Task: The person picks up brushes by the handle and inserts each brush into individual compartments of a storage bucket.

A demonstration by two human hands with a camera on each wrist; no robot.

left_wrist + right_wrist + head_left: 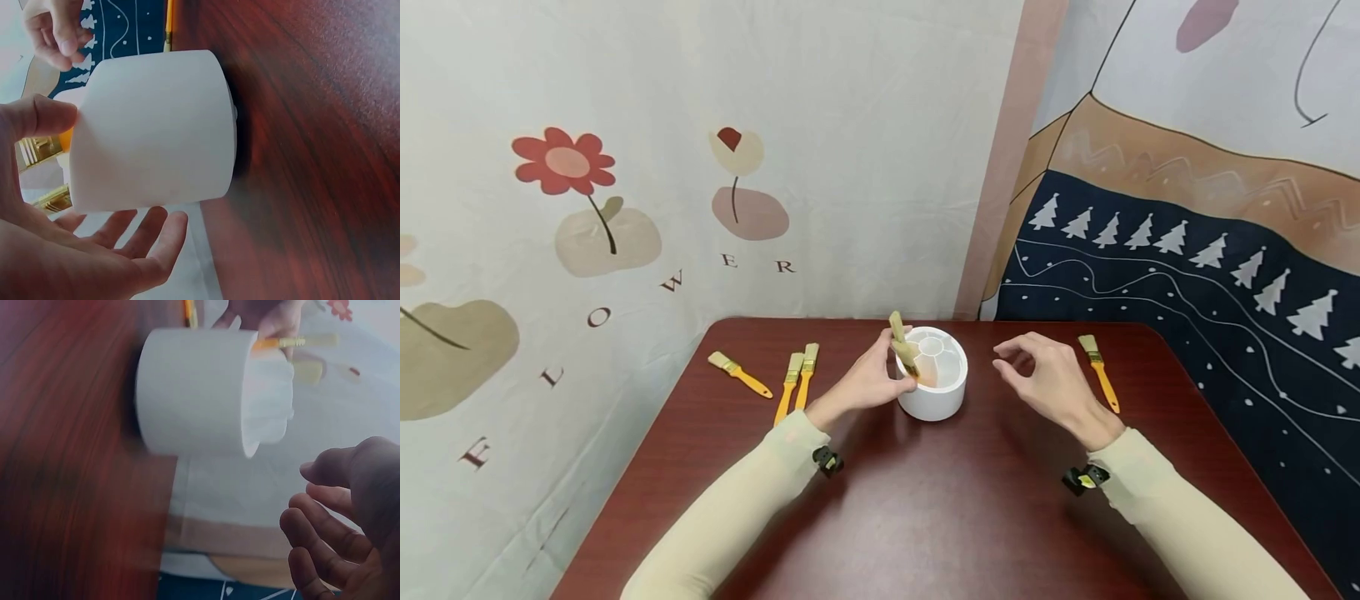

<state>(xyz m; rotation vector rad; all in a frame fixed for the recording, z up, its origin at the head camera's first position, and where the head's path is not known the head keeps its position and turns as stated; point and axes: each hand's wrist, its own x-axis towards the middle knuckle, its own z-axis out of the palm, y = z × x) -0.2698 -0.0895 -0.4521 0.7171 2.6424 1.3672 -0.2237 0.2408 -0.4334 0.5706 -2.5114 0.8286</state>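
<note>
A white round organizer with several clear inner compartments stands on the table. Two paintbrushes with pale bristles lean in its left side, a taller one and a lower one, bristles up. My left hand holds the organizer's left side, its thumb at the rim by the brushes and its fingertips along the wall. To the right of the organizer, my right hand hovers apart from it, fingers loosely curved with nothing between them.
At the left of the brown table lie three yellow-handled brushes: one angled and two side by side, a nearer one and another. One more brush lies right of my right hand. Printed cloths hang behind.
</note>
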